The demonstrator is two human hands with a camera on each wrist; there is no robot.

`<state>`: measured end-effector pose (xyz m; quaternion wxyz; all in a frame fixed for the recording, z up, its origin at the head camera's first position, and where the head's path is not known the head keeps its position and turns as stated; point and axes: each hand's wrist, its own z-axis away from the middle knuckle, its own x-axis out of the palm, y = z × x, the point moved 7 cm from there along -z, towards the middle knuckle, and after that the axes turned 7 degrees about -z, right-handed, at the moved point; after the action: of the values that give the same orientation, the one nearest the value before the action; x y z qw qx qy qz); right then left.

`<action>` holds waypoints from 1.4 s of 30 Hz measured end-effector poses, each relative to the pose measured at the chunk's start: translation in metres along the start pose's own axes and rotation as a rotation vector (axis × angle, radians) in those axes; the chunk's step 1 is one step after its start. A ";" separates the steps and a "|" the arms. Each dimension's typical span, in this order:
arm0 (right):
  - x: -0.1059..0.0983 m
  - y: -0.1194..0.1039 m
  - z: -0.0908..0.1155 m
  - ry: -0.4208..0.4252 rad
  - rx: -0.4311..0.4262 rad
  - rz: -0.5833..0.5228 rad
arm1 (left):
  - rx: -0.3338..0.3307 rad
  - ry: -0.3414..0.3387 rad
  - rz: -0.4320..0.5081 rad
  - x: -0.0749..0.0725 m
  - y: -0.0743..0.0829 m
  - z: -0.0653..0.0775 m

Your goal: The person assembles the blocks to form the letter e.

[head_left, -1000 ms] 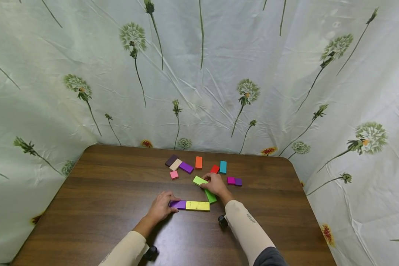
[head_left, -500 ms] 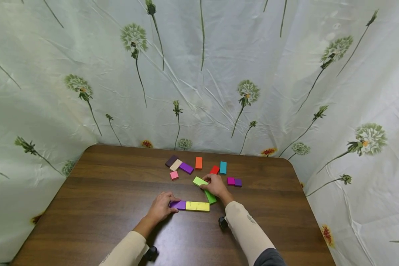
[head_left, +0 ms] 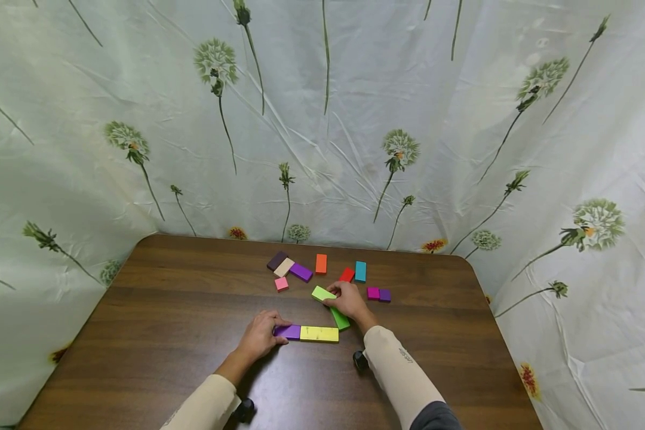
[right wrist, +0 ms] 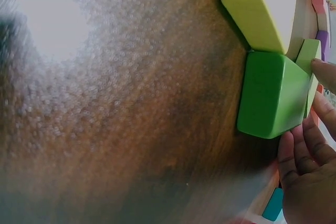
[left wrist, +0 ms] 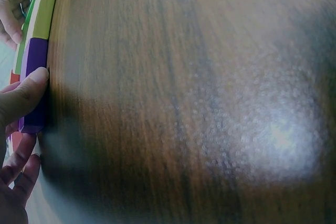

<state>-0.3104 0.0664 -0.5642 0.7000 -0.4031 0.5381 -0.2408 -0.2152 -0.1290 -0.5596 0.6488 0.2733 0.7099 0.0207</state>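
Note:
My left hand (head_left: pixel 261 334) grips the left end of a purple block (head_left: pixel 290 332), thumb on its near side and fingers at the far side and end. That block lies end to end with a yellow block (head_left: pixel 319 334) on the table. My right hand (head_left: pixel 350 300) holds a light green block (head_left: pixel 321 293) between thumb and fingers. A darker green block (head_left: pixel 340 319) lies slanted beneath that hand. In the right wrist view, one end of the green block (right wrist: pixel 265 95) meets the yellow block's corner (right wrist: pixel 249 11), and fingers rest beside its far side.
Behind the hands lie dark, beige and purple blocks (head_left: pixel 301 272), a pink one (head_left: pixel 282 283), an orange one (head_left: pixel 321 263), a red one (head_left: pixel 347 274) and a blue one (head_left: pixel 361 272). Magenta (head_left: pixel 373 292) and violet (head_left: pixel 385 295) pieces sit right. A flowered curtain (head_left: pixel 322 131) hangs behind the table.

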 end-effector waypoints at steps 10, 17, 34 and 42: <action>0.001 0.000 0.000 -0.005 0.005 0.007 | 0.027 0.024 -0.002 0.000 0.000 0.000; -0.001 -0.007 -0.001 -0.009 -0.030 0.002 | 0.016 0.015 -0.001 -0.002 -0.001 0.001; 0.015 -0.045 -0.045 -0.075 -0.093 0.144 | 0.055 0.026 -0.018 0.001 -0.001 0.001; 0.038 -0.060 -0.065 -0.118 -0.140 0.361 | 0.077 0.036 -0.025 0.001 0.000 0.000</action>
<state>-0.3548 -0.0163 -0.5424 0.7324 -0.3612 0.5750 -0.0493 -0.2149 -0.1286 -0.5603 0.6252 0.2885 0.7251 -0.0098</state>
